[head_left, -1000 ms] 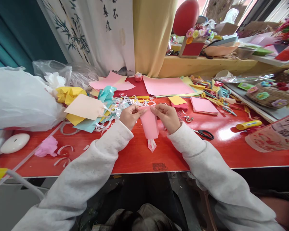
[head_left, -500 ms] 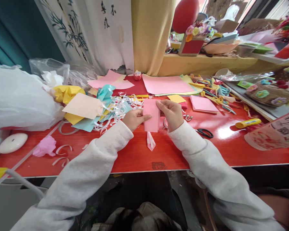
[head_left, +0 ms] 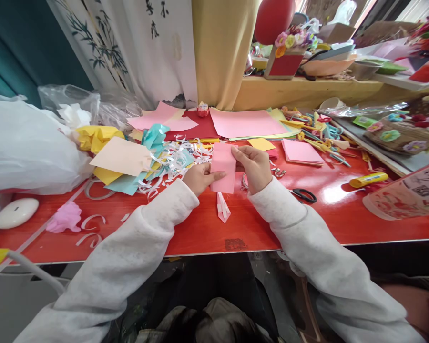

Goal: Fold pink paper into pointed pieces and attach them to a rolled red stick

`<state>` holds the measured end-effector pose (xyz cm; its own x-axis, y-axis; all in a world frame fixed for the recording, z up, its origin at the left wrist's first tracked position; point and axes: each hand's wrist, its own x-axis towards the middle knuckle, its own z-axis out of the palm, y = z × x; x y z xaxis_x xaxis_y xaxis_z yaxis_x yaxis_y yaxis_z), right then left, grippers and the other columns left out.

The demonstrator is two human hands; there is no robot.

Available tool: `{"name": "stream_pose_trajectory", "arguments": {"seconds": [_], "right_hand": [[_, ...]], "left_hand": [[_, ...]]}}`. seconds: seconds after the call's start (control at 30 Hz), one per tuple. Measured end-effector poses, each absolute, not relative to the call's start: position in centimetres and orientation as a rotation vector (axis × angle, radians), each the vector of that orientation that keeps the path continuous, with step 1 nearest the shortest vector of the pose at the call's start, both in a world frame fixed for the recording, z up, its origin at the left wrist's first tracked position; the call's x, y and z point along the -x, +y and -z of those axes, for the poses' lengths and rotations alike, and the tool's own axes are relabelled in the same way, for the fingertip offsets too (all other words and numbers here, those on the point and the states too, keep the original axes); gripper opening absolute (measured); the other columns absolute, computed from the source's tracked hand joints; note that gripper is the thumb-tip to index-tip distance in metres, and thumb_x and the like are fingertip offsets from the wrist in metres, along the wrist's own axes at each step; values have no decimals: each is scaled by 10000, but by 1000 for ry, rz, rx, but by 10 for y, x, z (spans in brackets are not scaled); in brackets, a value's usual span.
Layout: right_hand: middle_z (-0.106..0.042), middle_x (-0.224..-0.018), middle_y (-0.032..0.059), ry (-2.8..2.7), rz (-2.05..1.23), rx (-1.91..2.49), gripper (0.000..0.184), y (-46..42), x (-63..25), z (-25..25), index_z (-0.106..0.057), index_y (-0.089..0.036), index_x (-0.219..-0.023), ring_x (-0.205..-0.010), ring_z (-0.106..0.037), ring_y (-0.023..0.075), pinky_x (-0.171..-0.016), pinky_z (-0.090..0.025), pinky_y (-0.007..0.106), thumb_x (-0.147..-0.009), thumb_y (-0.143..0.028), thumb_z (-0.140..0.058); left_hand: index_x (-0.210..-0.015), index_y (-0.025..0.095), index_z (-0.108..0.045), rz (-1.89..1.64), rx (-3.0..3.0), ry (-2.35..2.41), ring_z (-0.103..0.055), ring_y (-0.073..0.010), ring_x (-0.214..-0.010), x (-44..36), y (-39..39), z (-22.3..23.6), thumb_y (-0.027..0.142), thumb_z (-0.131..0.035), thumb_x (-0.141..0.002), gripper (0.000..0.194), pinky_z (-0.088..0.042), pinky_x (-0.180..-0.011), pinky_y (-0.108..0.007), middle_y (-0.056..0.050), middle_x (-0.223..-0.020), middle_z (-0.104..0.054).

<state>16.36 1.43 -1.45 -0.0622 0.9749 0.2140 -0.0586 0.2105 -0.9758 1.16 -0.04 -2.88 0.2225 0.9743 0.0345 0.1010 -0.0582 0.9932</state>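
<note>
A: Where was the pink paper (head_left: pixel 221 178)?

B: Held just above the red worktop (head_left: pixel 196 238), near the middle of its length. The left hand (head_left: pixel 199 179) pinched its left side, thumb on top; the right hand (head_left: pixel 255 166) pinched its upper right corner between thumb and fingers.

A: And around it?

B: One folded pink piece (head_left: pixel 223 210) pointed toward the worktop's near edge, its upper end under the paper or just beside it; I couldn't tell which. White paper curls (head_left: pixel 177 159) crowded the left hand's far side. Beyond the right hand came one yellow square (head_left: pixel 260 145) and one stack of pink squares (head_left: pixel 302 151), its sheets too tight to count.

A: Farther out?

B: One pair of scissors (head_left: pixel 305 195), blades hidden by the right sleeve (head_left: pixel 289 214), and one yellow tube (head_left: pixel 369 180). Two loose curls (head_left: pixel 91 231) lay by one crumpled pink paper (head_left: pixel 65 217), toward the near left corner.

A: Anything cut off?

B: One cup (head_left: pixel 396 197) at the right and one white bag (head_left: pixel 32 147) at the left. A silvery ring (head_left: pixel 244 181) was partly covered by the right hand.
</note>
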Motion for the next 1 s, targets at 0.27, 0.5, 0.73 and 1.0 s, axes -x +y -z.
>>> {"name": "stream_pose_trajectory", "arguments": {"seconds": [0.27,0.5,0.73,1.0], "right_hand": [[-554,-646,0,-1296,-1302,953,343,14,-163,5,-581,-164,-716,-557,-541,88,-587,-513,255,-654,-493,-652],[-498,-532,-24,-1566,-1298,959,392,17,-167,9,-503,-149,-552,-509,-509,81,-526,-490,255,-598,-485,-699],[-621,-640,21,-1510,-1356,995,354,18,-170,6,-601,-141,-684,-566,-605,117,-550,-548,273,-638,-484,-674],[-648,-595,44,-1673,-1541,1045,341,16,-172,1,-591,-109,-661,-566,-651,129,-558,-572,240,-599,-419,-719]], "left_hand": [[-867,104,-644,-1067,-1303,1056,-611,-156,-758,-13,-3,24,380,-759,-546,439,-469,-722,-294,-68,-838,-684],[-810,99,-614,-1154,-1298,1074,-615,-132,-629,-9,0,21,405,-724,-606,384,-486,-599,-258,-44,-711,-666],[-754,86,-579,-1072,-1172,1094,-614,-130,-501,-14,-7,9,208,-711,-657,204,-503,-537,-265,-17,-571,-634],[-738,98,-590,-1091,-1230,1124,-582,-114,-456,-8,-4,13,314,-715,-648,265,-486,-502,-248,-16,-524,-624]]}}
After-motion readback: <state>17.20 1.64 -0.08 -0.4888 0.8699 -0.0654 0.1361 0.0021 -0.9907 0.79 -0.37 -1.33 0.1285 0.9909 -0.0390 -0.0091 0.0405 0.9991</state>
